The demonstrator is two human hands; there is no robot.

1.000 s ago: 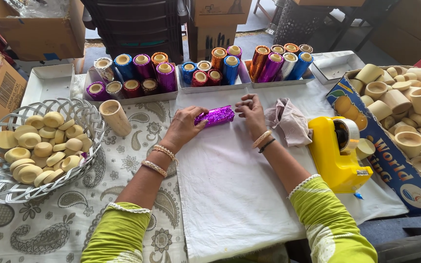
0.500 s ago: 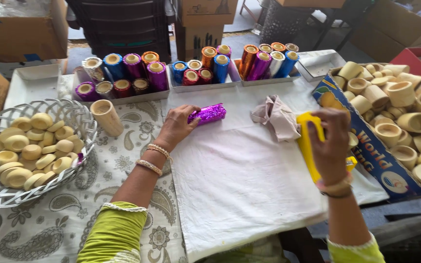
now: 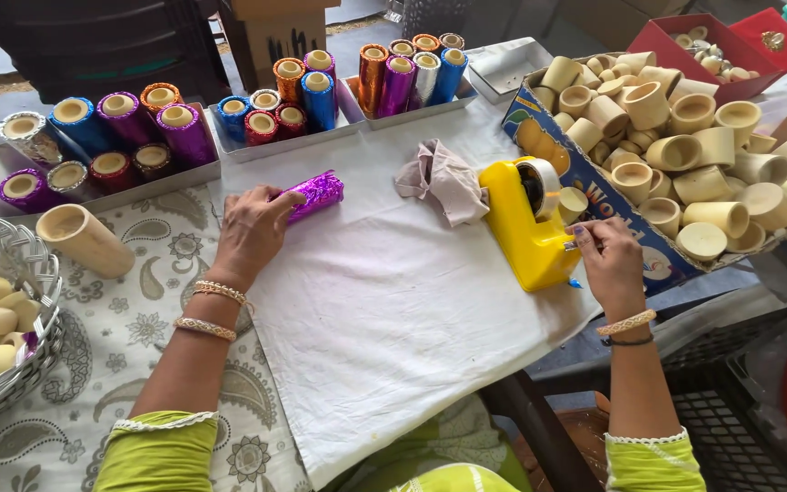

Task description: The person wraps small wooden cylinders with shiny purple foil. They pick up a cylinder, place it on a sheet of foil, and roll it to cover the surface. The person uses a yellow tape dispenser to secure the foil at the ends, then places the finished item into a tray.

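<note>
- Covering most of the counter (image 3: 75, 364) is a white sheet (image 3: 393, 310), laid over a paisley cloth; it was the bare working patch a second ago and it is the same now.
- Along the right stands a printed cardboard box (image 3: 594, 187) heaped with plain cream cups, and trays of foil-wrapped tubes (image 3: 184, 128) line the far edge.
- The yellow tape dispenser (image 3: 526, 228) sits on the sheet just beside a crumpled cloth (image 3: 444, 178). Half a second back it was up in the right hand; it is set down now.
- The right hand (image 3: 608, 260) has slid to the dispenser's front, fingers pinched narrow at the cutter, apparently on the tape end, though the strip itself is too thin to see. I'd judge a piece is being drawn off.
- The left hand (image 3: 250, 228) has not moved: fingers spread flat, pressing the purple foil roll (image 3: 314, 192) against the sheet near the trays.
</note>
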